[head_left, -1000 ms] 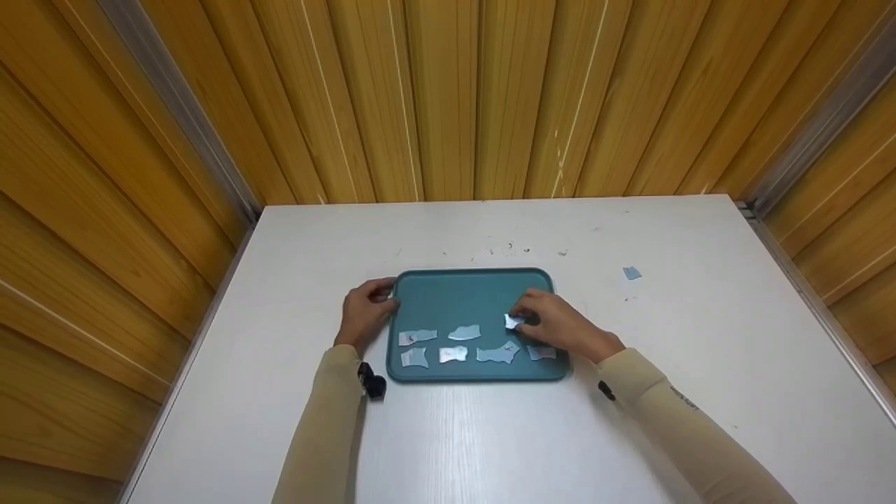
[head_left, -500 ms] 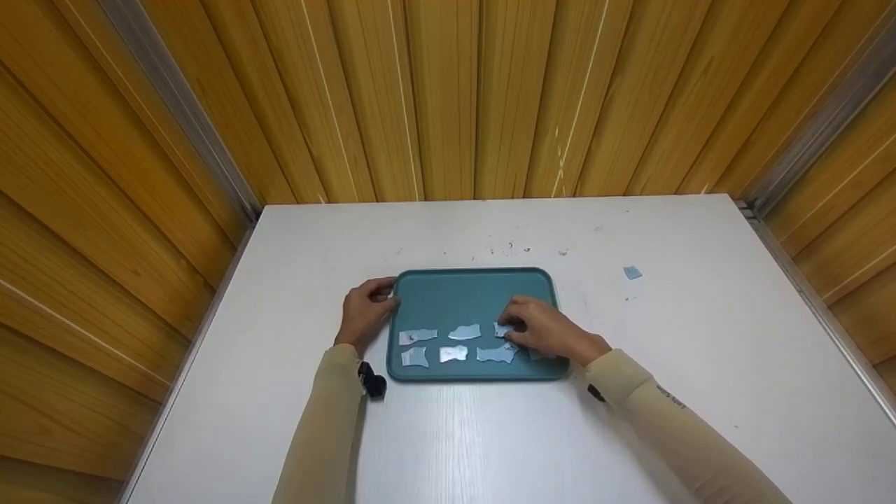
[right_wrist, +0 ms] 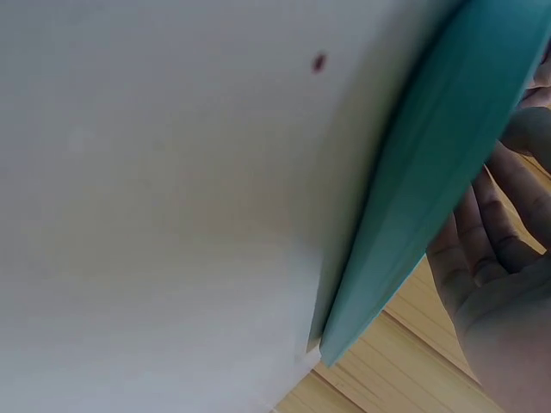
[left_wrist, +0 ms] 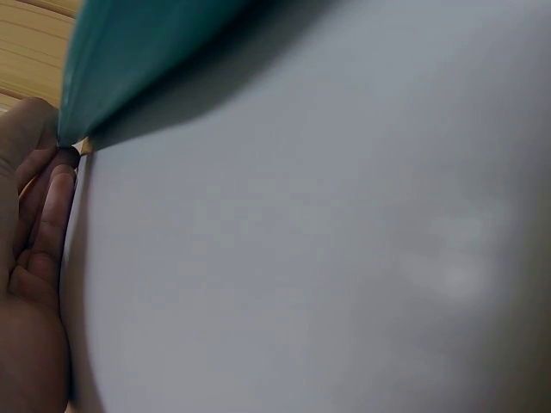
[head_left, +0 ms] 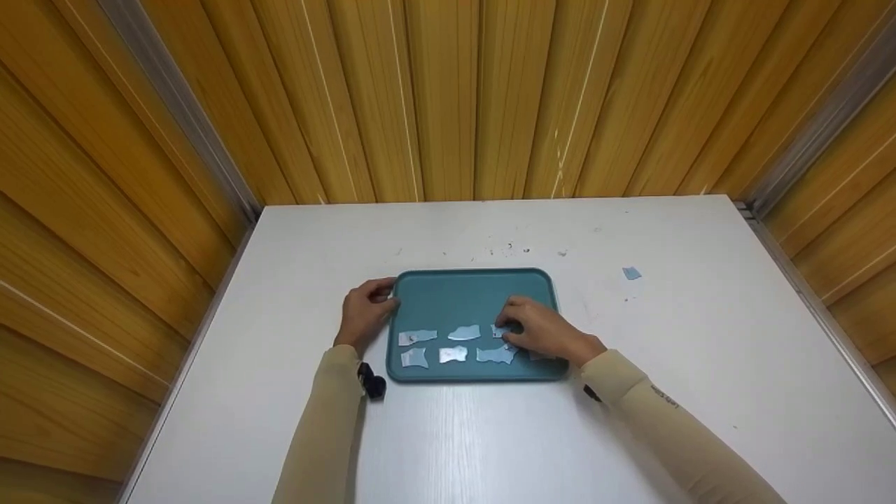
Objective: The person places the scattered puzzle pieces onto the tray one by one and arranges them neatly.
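A teal tray lies on the white table, with several flat, light-blue, irregular-edged pieces in two rows on its near half. Over its right side, my right hand pinches a small light-blue piece at the right end of the upper row, low over the tray. Beside that piece lie a light-blue piece and a longer wavy one. My left hand holds the tray's left edge between thumb and fingers. The right wrist view shows the right hand beyond the tray's side, the pinched piece hidden.
Another light-blue scrap lies on the table to the right of the tray. Small dark crumbs are scattered behind the tray. Yellow wood-look panels rise behind the table and at both sides.
My right hand has moved slightly left and down with the small piece, bringing it into line with the upper row. My left hand and the tray have stayed put.
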### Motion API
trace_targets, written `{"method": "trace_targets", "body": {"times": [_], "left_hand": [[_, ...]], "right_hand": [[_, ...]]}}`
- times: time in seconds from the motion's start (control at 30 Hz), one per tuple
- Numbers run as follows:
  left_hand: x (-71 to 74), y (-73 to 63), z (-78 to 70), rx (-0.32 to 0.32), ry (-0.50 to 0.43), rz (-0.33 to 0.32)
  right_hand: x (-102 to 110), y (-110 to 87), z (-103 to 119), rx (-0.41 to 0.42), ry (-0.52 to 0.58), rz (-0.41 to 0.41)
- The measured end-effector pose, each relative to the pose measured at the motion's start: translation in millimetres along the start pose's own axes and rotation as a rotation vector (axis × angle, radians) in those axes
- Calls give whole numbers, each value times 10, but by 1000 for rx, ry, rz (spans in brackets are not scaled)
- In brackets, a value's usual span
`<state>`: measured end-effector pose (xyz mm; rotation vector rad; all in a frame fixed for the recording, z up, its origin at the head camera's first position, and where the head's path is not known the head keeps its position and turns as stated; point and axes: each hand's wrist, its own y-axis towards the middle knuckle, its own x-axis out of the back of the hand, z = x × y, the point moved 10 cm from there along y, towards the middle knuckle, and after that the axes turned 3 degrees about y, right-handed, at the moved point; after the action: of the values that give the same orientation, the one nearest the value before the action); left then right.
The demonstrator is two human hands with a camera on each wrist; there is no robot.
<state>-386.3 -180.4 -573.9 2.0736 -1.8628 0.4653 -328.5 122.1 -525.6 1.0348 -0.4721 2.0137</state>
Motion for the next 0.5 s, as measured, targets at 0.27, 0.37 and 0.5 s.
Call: {"method": "trace_targets", "body": {"times": [0.27, 0.37, 0.5], "left_hand": [[2, -8, -10, -19, 8, 4], [1, -6, -15, -27, 14, 2], [2, -11, -19, -22, 10, 4]], "right_hand": [[17, -12, -2, 33, 1, -20], [40, -20, -24, 56, 7, -24], [100, -48, -96, 34, 16, -22]]}}
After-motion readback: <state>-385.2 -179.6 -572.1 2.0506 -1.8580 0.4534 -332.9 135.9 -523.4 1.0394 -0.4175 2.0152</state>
